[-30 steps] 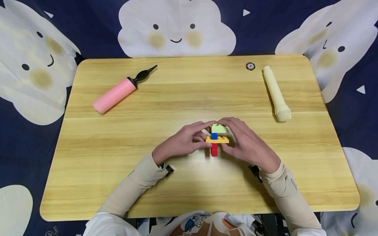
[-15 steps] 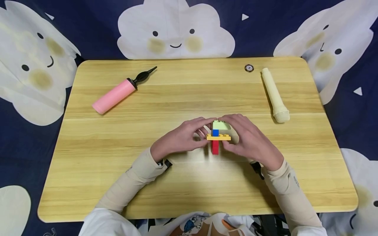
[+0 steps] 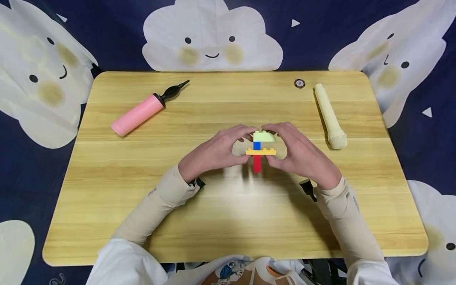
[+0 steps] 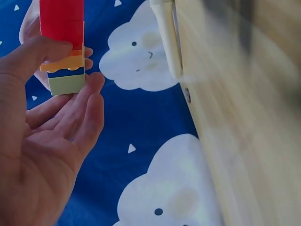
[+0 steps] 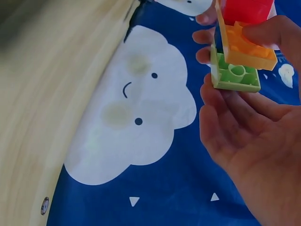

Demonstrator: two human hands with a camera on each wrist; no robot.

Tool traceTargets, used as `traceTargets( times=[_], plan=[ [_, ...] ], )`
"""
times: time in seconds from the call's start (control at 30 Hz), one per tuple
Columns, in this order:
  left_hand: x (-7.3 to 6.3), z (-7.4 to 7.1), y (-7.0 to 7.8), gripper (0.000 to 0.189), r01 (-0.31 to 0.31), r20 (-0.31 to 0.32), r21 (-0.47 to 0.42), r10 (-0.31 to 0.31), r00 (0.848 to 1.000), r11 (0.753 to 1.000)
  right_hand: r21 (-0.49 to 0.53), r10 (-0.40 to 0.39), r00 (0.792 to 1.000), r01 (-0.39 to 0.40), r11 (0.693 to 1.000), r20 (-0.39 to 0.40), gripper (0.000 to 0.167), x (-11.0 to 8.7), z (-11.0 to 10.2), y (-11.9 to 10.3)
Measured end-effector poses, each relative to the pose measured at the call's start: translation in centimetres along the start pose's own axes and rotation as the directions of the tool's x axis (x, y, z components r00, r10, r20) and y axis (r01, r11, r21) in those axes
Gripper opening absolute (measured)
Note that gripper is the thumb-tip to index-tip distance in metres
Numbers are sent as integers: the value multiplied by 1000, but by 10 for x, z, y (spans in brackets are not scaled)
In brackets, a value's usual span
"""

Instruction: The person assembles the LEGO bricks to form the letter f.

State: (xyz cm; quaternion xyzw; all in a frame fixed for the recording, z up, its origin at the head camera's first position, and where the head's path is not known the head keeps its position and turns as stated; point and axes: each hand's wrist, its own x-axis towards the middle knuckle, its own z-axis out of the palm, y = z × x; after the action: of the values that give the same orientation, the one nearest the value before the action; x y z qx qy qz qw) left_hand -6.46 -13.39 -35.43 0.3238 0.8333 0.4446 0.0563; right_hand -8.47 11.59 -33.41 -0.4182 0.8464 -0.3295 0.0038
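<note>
Between both hands is a small stack of toy building bricks. Red bricks form its base, with a flat orange-yellow brick across them. A blue brick comes above that, and a light green brick with a curved end tops it. My left hand grips the stack's left side, thumb on the orange-yellow brick and fingers at the green one. From the right, my right hand grips it likewise, thumb at the orange-yellow brick. The stack appears raised, its shadow on the table.
On the wooden table a pink hand pump with a black nozzle lies at the back left. A cream microphone-shaped object lies at the back right, beside a small dark round disc. A cloud-print cloth surrounds the table.
Both hands have moved away from the body, toward the table's back, carrying the brick stack with them. The hands have spread slightly, showing more of the stack. The pump has stayed put.
</note>
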Motion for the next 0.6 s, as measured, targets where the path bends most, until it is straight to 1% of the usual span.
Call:
traceTargets(
  times=[0.13,0.27,0.4,0.53,0.6],
  plan=[
    [6,-7,-1,61,-4,-9,63,5,1000,998,20,13,1000,-13,1000,3,62,9,-4,4],
    [11,-13,-4,59,7,15,77,-8,1000,997,20,54,998,-54,998,27,58,15,-6,8],
    [16,-16,-7,61,36,36,89,-39,999,995,19,74,997,-75,997,36,57,20,-7,13],
    [23,-20,-10,61,62,41,117,-67,997,991,18,59,998,-59,998,23,56,27,-7,20],
    [26,-21,-13,62,77,41,130,-83,996,989,19,64,998,-65,998,24,56,32,-6,24]
  ],
)
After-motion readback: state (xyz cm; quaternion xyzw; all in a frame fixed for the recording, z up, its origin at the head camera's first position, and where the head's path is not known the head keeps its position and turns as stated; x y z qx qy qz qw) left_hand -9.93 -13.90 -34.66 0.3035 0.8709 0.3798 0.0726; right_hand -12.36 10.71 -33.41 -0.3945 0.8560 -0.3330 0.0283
